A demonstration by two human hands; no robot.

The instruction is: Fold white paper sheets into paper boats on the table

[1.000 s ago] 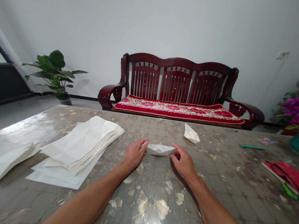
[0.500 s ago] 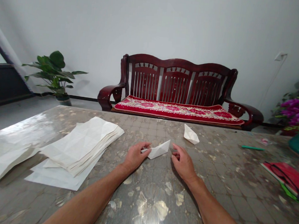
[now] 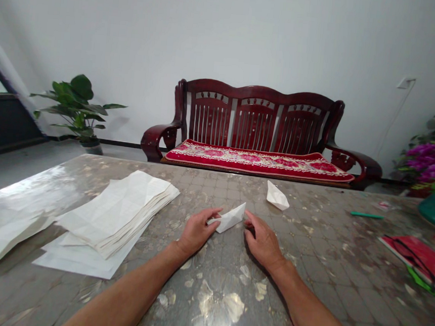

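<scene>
Right hand has moved in toward the folded white paper, a pointed, angled shape lying mid-bench. Left hand, half-closed, holds its left end; right hand, loosely open, empty, sits just beside its tip. Stacked paper sheets lie left; open bench lies right.

Paper stack left of folded paper
</scene>
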